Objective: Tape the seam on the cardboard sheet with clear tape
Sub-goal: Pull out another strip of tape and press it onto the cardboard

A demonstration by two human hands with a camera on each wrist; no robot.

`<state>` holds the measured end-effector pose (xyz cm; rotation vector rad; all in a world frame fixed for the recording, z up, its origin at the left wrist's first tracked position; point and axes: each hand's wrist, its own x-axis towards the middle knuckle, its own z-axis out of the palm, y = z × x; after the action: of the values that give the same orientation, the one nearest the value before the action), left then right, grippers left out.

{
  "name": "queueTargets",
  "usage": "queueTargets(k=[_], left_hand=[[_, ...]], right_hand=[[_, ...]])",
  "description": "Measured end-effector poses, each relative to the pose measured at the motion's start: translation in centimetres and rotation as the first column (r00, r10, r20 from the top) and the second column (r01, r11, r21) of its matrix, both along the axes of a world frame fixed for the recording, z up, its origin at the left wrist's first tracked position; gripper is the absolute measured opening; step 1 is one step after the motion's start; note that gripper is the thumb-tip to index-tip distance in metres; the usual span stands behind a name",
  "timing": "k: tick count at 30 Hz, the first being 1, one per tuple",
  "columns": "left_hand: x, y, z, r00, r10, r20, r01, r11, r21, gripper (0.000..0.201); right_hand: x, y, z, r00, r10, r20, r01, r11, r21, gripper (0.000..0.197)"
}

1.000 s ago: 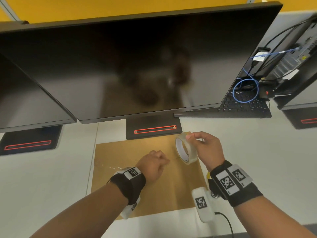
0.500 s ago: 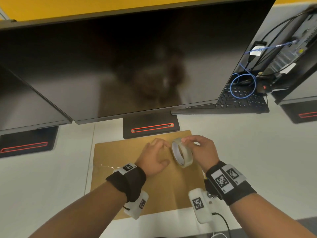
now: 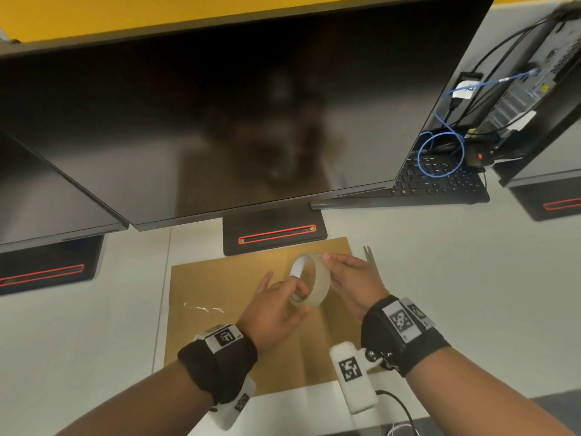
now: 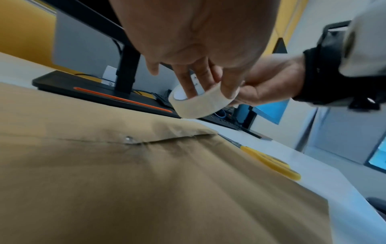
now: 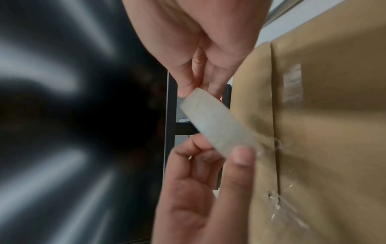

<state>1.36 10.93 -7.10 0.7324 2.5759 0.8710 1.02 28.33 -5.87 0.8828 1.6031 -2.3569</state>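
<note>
A brown cardboard sheet point(image 3: 220, 335) lies flat on the white desk, with its seam point(image 4: 167, 140) running left to right. Wrinkled clear tape point(image 3: 201, 308) covers the seam's left part. Both hands hold the clear tape roll point(image 3: 309, 280) just above the sheet's middle. My left hand point(image 3: 297, 298) pinches its near rim, with fingers inside the ring and the thumb outside. My right hand point(image 3: 330, 269) grips the roll's far right side. In the right wrist view the roll point(image 5: 217, 122) spans between the right fingertips point(image 5: 185, 89) and the left thumb point(image 5: 242, 156).
Yellow-handled scissors point(image 4: 269, 161) lie on the desk by the sheet's right edge, behind my right hand. A monitor base point(image 3: 273, 234) touches the sheet's far edge under a large dark screen point(image 3: 220, 121). A keyboard point(image 3: 440, 180) and cables sit at the back right.
My left hand let go of the pulled tape end, moved right to the roll and slid fingers into its ring. The roll turned so that its opening faces up more.
</note>
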Motion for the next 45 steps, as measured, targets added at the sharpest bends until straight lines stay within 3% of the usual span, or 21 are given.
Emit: queueTargets(k=[2, 5, 11, 15, 20, 27, 32, 35, 38, 41, 45], left_hand=[[-0.3, -0.6, 0.0, 0.999, 0.036, 0.040, -0.039, 0.995, 0.094, 0.014], [-0.8, -1.5, 0.6, 0.988, 0.062, 0.140, -0.094, 0.968, 0.232, 0.017], [-0.4, -1.9, 1.7, 0.987, 0.003, 0.159, -0.047, 0.961, 0.274, 0.020], [-0.5, -1.5, 2.5, 0.989, -0.030, 0.145, -0.003, 0.974, 0.226, 0.023], [-1.8, -1.2, 3.7, 0.981, -0.040, 0.191, 0.006, 0.985, 0.174, 0.012], [-3.8, -1.1, 4.1, 0.976, 0.023, 0.218, -0.020, 1.000, -0.015, 0.020], [-4.2, -1.5, 3.6, 0.973, 0.119, 0.199, -0.123, 0.992, 0.008, 0.018], [-4.3, -1.4, 3.3, 0.965, 0.141, 0.219, -0.152, 0.988, 0.030, 0.021], [-4.1, -1.6, 2.9, 0.961, 0.152, 0.231, -0.159, 0.987, 0.013, 0.023], [-4.0, -1.5, 2.8, 0.956, 0.162, 0.243, -0.170, 0.985, 0.013, 0.022], [-4.0, -1.4, 3.0, 0.961, 0.096, 0.259, -0.086, 0.995, -0.048, 0.024]], right_hand=[[0.1, 0.2, 0.2, 1.000, 0.012, -0.029, -0.007, 0.988, 0.155, 0.010], [0.6, 0.7, 0.1, 0.993, 0.090, -0.076, -0.043, 0.880, 0.473, 0.008], [1.2, 0.5, -0.2, 0.985, 0.144, -0.098, -0.082, 0.880, 0.468, 0.005], [1.7, -0.2, -0.8, 0.971, 0.209, -0.112, -0.086, 0.749, 0.657, 0.010], [1.9, -0.8, -1.0, 0.975, 0.128, -0.183, 0.013, 0.788, 0.615, 0.023], [2.3, -0.4, 0.3, 0.965, 0.047, -0.258, 0.120, 0.795, 0.594, 0.023], [1.6, 0.7, -0.4, 0.981, 0.042, -0.191, 0.075, 0.821, 0.567, 0.004], [1.3, 1.5, -1.3, 0.993, 0.014, -0.113, 0.032, 0.915, 0.401, 0.030], [1.1, 1.9, -1.5, 0.996, 0.056, -0.069, -0.030, 0.946, 0.324, 0.027], [1.1, 2.1, -1.2, 0.992, 0.113, -0.061, -0.084, 0.932, 0.354, 0.006], [1.1, 2.9, -1.1, 0.994, 0.088, -0.060, -0.053, 0.900, 0.433, 0.023]])
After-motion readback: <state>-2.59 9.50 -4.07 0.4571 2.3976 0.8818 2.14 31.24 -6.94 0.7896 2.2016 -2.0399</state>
